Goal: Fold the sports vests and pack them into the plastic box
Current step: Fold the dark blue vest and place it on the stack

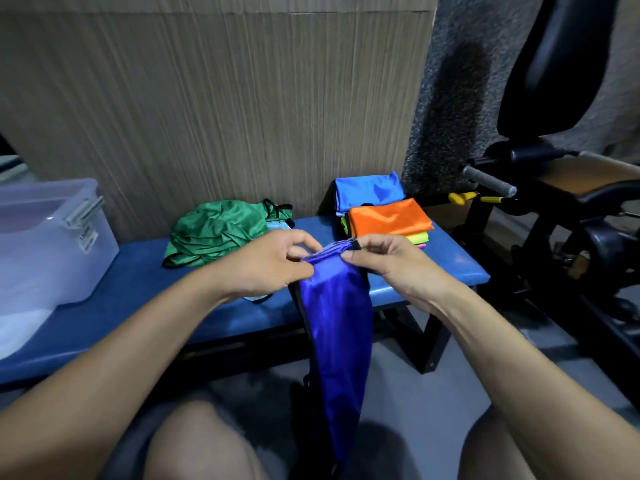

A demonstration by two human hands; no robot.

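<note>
- The left hand and the right hand are meeting over the front edge of the blue bench, both pinching the gathered top edge of a dark blue vest.
- The left hand's fingers are curling round the bunched cloth from the left; the right hand's thumb and fingers are nipping it from the right, close to the black trim.
- The dark blue vest is hanging straight down from between the two hands, past the bench edge and between the person's knees.
- A crumpled green vest is lying on the bench just behind the left hand.
- A folded stack with orange on top is sitting behind the right hand, with a folded light blue vest beyond it.
- The plastic box is standing at the bench's left end, well apart from both hands.
</note>
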